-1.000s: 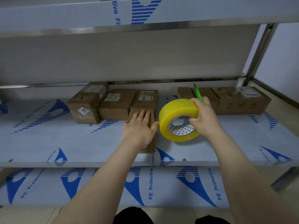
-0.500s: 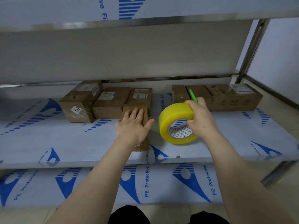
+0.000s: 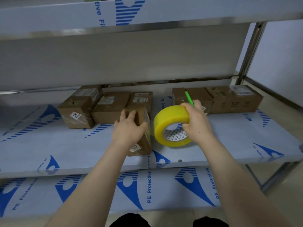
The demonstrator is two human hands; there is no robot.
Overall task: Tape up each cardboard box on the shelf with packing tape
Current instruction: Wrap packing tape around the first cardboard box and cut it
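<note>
A box [image 3: 144,128] near the shelf's [image 3: 229,145] front edge is gripped by the left hand [image 3: 128,131], fingers curled over it; the tape [image 3: 170,123] is clasped in the right hand [image 3: 196,122] just beside, so taping appears in hand and a strip must next be drawn across.

The shelf [image 3: 49,145] lies bare from 7 to 9 o'clock, open for a hand to pass. At 11 o'clock a cluster of boxes [image 3: 106,107] blocks the back; at 1 o'clock another row of boxes [image 3: 229,100] does likewise. Between them runs a narrow gap at 12. The upper shelf [image 3: 147,13] limits headroom above, and a steel post [image 3: 250,51] closes 2 o'clock
</note>
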